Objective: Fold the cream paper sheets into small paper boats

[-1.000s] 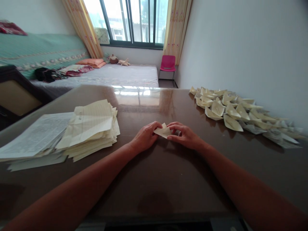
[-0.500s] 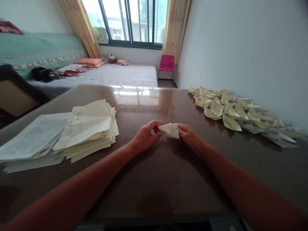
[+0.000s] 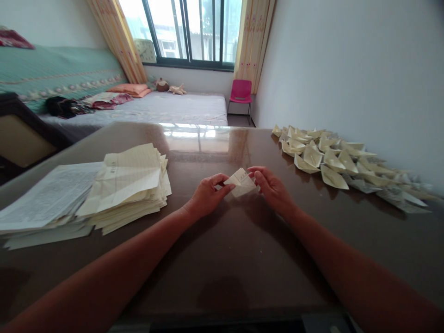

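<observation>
A small folded piece of cream paper [image 3: 241, 181] is held between both hands just above the dark brown table [image 3: 215, 259]. My left hand [image 3: 207, 196] pinches its left corner with thumb and fingers. My right hand [image 3: 272, 187] grips its right side, fingers curled round the edge. To the left lies a stack of cream paper sheets [image 3: 128, 187]. On the right, by the wall, lies a pile of several folded paper boats [image 3: 329, 155].
Printed sheets [image 3: 45, 196] lie at the far left beside the stack. Beyond the table's far edge are a bed [image 3: 156, 106], a pink chair [image 3: 242, 92] and a window with curtains. A white wall [image 3: 347, 69] runs along the right side.
The folded paper was lifted off the table and turned between my hands; it now shows a pointed, opened shape. Both hands shifted slightly away from me.
</observation>
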A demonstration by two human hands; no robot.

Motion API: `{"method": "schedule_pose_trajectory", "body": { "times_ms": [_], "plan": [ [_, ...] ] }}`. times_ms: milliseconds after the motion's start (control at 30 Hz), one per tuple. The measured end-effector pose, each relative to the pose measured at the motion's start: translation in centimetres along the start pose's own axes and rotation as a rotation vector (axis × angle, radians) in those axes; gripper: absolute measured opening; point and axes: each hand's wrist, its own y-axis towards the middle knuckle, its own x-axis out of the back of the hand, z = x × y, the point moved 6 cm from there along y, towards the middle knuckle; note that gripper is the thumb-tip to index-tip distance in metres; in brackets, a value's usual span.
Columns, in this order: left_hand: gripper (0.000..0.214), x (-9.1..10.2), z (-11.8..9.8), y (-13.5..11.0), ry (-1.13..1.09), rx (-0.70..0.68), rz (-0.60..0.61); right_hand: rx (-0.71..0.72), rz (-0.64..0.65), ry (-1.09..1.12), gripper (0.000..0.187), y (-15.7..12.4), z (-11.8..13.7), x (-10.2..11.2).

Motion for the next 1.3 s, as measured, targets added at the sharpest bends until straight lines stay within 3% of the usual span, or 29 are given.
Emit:
{"method": "schedule_pose_trajectory", "body": {
  "times_ms": [100, 167, 233, 500, 633, 867, 1167, 1300],
  "plan": [
    [0.026, -0.1, 0.6, 0.1, -0.149, 0.066, -0.017, 0.198, 0.029, -0.104, 0.035, -0.4, 1.5, -0.3],
    [0.035, -0.2, 0.7, 0.1, -0.239, 0.083, -0.016, 0.252, 0.097, -0.14, 0.039, -0.6, 1.7, -1.0],
    [0.042, -0.3, 0.7, 0.1, -0.258, 0.074, -0.008, 0.229, 0.128, -0.136, 0.037, -0.7, 1.3, -1.4],
    [0.024, -0.3, 0.2, -0.2, 0.024, -0.018, -0.002, 0.2, 0.069, -0.203, 0.017, -0.4, 0.9, -1.1],
    [0.023, -0.4, -0.2, -0.3, 0.135, -0.097, -0.006, 0.182, 0.074, -0.208, 0.017, -0.6, 1.1, -1.1],
    [0.021, 0.0, -0.3, -0.1, 0.221, -0.107, -0.016, 0.015, 0.066, -0.209, 0.027, -0.3, -0.9, -1.2],
    [0.029, -0.1, -0.2, 0.0, 0.21, -0.016, -0.007, 0.034, 0.104, -0.195, 0.026, -0.1, -0.2, -0.7],
    [0.031, 0.0, -0.6, 0.0, 0.214, -0.053, -0.01, 0.049, 0.141, -0.181, 0.026, -0.1, 0.3, -0.9]
  ]
}}
